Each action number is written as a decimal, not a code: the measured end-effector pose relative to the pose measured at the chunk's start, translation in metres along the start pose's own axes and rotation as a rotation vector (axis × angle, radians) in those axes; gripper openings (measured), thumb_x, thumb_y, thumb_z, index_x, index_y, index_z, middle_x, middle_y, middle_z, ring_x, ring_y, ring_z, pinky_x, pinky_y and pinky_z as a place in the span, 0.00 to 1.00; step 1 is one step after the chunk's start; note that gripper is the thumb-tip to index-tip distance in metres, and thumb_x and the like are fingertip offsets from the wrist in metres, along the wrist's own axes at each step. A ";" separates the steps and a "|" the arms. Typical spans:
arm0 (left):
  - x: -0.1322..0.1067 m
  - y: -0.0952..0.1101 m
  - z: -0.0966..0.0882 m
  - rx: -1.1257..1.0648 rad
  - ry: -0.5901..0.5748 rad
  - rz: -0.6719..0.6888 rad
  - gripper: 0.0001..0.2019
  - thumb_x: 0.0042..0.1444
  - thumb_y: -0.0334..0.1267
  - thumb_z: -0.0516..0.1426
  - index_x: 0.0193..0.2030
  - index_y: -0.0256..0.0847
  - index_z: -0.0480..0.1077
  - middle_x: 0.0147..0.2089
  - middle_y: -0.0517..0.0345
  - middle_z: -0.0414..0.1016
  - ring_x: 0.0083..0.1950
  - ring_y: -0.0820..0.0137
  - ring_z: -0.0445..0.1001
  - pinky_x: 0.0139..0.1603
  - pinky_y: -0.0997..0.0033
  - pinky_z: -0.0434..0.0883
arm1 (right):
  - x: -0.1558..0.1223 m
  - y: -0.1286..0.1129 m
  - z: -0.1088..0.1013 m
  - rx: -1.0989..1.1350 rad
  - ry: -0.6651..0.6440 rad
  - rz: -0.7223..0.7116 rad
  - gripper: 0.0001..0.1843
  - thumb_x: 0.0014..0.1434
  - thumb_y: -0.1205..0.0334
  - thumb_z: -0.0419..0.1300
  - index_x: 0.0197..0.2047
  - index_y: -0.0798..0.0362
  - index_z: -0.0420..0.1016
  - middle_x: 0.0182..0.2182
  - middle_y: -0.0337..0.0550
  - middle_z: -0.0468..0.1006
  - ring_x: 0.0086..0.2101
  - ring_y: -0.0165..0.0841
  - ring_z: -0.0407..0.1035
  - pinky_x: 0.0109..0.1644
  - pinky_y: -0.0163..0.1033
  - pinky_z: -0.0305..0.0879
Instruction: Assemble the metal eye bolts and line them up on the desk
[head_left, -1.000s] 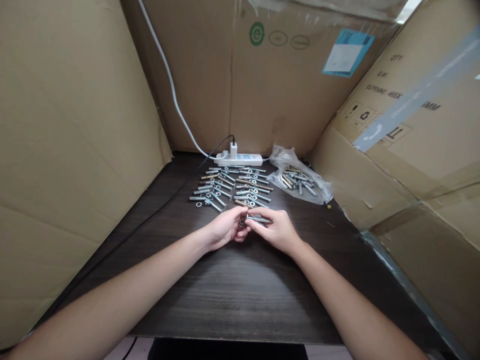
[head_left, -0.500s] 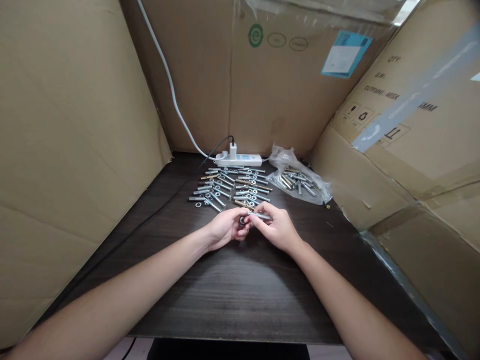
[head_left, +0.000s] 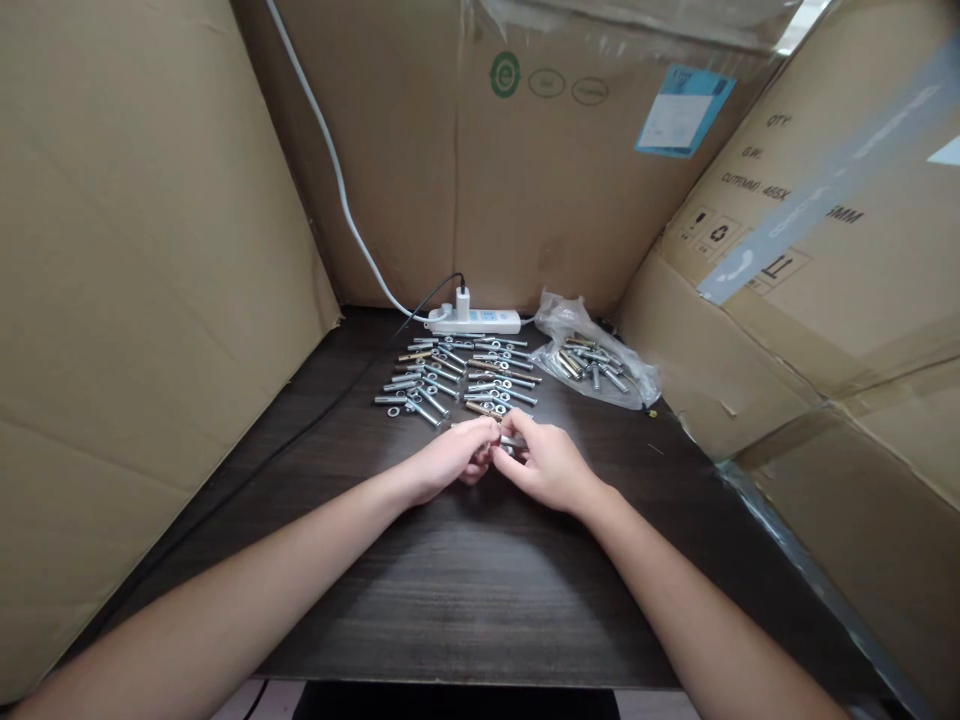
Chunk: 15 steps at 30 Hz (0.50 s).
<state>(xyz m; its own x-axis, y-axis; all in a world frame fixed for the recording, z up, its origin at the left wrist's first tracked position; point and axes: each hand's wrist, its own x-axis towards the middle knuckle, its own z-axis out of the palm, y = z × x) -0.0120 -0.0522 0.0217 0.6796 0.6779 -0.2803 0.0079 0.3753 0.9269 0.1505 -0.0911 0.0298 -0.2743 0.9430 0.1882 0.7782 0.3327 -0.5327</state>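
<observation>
My left hand and my right hand meet over the table in front of the laid-out hardware. Between the fingers of the right is a silver bolt, mostly covered, so its ends are hidden. The left has its thumb and fingers pinched together at the bolt's left end; whatever it grips is out of sight. Just beyond the hands lie rows of bolts, metal sleeves, nuts and washers, silver with a few brass-coloured pieces.
A clear plastic bag with several more bolts and sleeves lies at the right rear. Behind the rows is a white power strip with a plugged-in charger. A black cable crosses the table's left side. Cardboard walls stand on three sides.
The left hand has rolled over, its back now turned more upward, and the fingers have closed in. The bolt is more hidden between the hands. The view has shifted slightly.
</observation>
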 end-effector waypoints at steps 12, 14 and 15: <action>0.004 0.016 -0.015 0.783 0.197 0.401 0.14 0.57 0.43 0.51 0.27 0.37 0.67 0.25 0.61 0.65 0.29 0.73 0.61 0.30 0.76 0.58 | 0.003 0.003 -0.001 -0.190 0.067 0.116 0.11 0.53 0.52 0.56 0.37 0.48 0.66 0.22 0.36 0.74 0.23 0.33 0.66 0.28 0.34 0.50; 0.012 0.024 -0.022 0.842 0.273 0.414 0.13 0.57 0.44 0.51 0.28 0.37 0.68 0.25 0.61 0.65 0.28 0.72 0.61 0.29 0.76 0.57 | 0.008 0.019 -0.008 -0.177 0.092 0.232 0.08 0.54 0.53 0.55 0.35 0.48 0.66 0.21 0.35 0.73 0.23 0.33 0.66 0.28 0.34 0.50; 0.019 0.029 -0.024 0.877 0.314 0.420 0.13 0.57 0.44 0.52 0.29 0.37 0.68 0.25 0.61 0.65 0.28 0.72 0.61 0.29 0.75 0.57 | 0.010 0.030 -0.013 -0.184 0.128 0.301 0.07 0.55 0.54 0.53 0.34 0.48 0.67 0.23 0.37 0.74 0.25 0.33 0.66 0.28 0.34 0.50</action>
<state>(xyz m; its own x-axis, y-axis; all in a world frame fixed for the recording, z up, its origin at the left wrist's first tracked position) -0.0168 -0.0129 0.0376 0.5289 0.8308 0.1733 0.4337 -0.4402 0.7862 0.1781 -0.0716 0.0264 0.0460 0.9870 0.1540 0.9051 0.0241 -0.4246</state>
